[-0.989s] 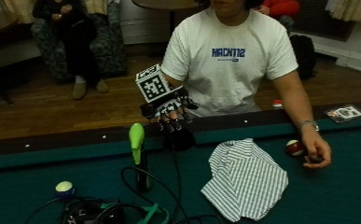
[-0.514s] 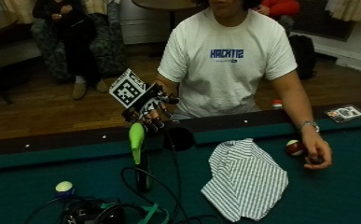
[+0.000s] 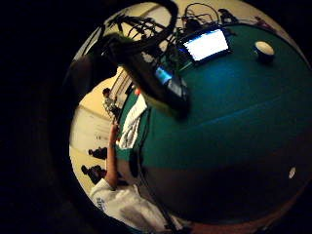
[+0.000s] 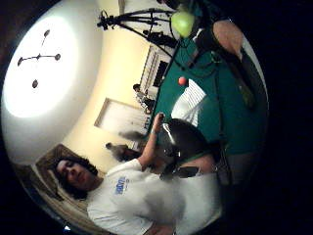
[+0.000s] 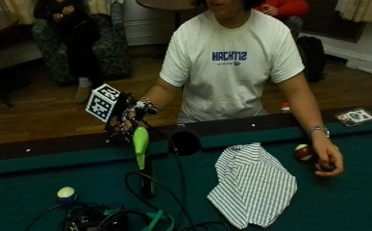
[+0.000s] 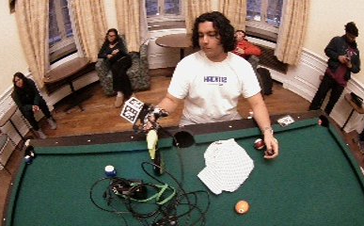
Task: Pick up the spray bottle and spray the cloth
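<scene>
While the striped cloth (image 5: pixel 253 185) lies spread on the green table (image 5: pixel 352 202) at lower centre-right, the spray bottle (image 5: pixel 142 159) stands left of centre. The gloved right hand (image 5: pixel 127 118) is at its green top, just above; whether its fingers grip cannot be told. The bare hand (image 5: pixel 325 161) rests at right beside a ball (image 5: pixel 303 152).

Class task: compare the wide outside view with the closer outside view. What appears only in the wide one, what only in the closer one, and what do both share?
Only the wide view shows the orange ball on the green table and the standing person by the far wall. Only the closer view lets you make out the watch on the bare wrist. Both show the gloved right hand just above the green-topped spray bottle, the striped cloth, and the bare hand beside a dark red ball.
</scene>
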A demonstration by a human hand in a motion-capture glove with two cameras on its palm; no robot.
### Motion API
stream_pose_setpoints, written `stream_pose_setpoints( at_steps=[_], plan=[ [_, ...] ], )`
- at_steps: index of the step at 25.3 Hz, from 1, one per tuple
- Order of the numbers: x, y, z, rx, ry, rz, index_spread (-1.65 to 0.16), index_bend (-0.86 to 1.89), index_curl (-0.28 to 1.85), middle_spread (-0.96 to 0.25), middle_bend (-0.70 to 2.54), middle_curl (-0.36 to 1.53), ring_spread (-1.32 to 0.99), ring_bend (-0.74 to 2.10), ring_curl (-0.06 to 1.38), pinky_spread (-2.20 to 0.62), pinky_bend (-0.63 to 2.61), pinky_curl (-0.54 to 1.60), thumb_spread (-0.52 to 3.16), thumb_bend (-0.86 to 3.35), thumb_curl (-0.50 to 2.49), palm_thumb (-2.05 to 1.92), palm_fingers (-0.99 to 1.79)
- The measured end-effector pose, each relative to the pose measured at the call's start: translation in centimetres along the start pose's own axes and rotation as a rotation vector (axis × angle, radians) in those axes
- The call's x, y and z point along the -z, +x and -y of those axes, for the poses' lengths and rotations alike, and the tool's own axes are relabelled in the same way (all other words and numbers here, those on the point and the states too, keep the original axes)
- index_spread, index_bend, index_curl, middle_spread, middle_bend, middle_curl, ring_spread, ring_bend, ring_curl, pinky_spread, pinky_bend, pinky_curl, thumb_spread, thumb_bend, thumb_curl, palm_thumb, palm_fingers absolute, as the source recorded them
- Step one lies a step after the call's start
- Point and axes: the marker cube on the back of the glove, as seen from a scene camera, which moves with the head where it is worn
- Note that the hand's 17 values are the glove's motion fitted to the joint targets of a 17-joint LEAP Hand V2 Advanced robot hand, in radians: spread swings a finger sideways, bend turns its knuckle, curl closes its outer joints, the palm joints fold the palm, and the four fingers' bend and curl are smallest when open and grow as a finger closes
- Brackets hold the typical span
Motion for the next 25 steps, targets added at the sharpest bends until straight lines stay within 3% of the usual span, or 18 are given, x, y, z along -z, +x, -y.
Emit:
stream_pose_setpoints(
  at_steps=[7, 16, 19, 21, 25],
  plan=[
    [0.2, 1.9, 1.5, -0.082, 0.041, 0.098, -0.39, 0.10, 0.29, -0.15, 0.25, 0.35, -0.15, 0.43, 0.36, 0.10, 0.20, 0.33, 1.05, 0.05, 0.35, 0.69, 0.87],
    [-2.1, 2.4, 4.4, -0.161, 0.099, 0.034, -0.39, 0.10, 0.26, -0.16, 0.19, 0.36, -0.16, 0.43, 0.37, 0.08, 0.25, 0.36, 0.98, 0.02, 0.37, 0.78, 0.79],
    [-2.9, 2.3, 5.6, -0.180, 0.156, 0.030, -0.37, 0.17, 0.28, -0.17, 0.22, 0.36, -0.17, 0.41, 0.35, 0.06, 0.25, 0.35, 0.95, 0.02, 0.39, 0.83, 0.93],
    [-3.4, 2.2, 6.1, -0.185, 0.199, 0.033, -0.35, 0.14, 0.28, -0.19, 0.23, 0.38, -0.19, 0.46, 0.36, -0.11, 0.35, 0.37, 0.92, 0.04, 0.41, 0.89, 1.24],
    [-4.0, 1.9, 7.1, -0.195, 0.285, 0.062, -0.33, 0.26, 0.34, -0.21, 0.32, 0.43, -0.21, 0.54, 0.42, -0.14, 0.49, 0.44, 0.71, 0.08, 0.49, 1.03, 1.39]
  ],
)
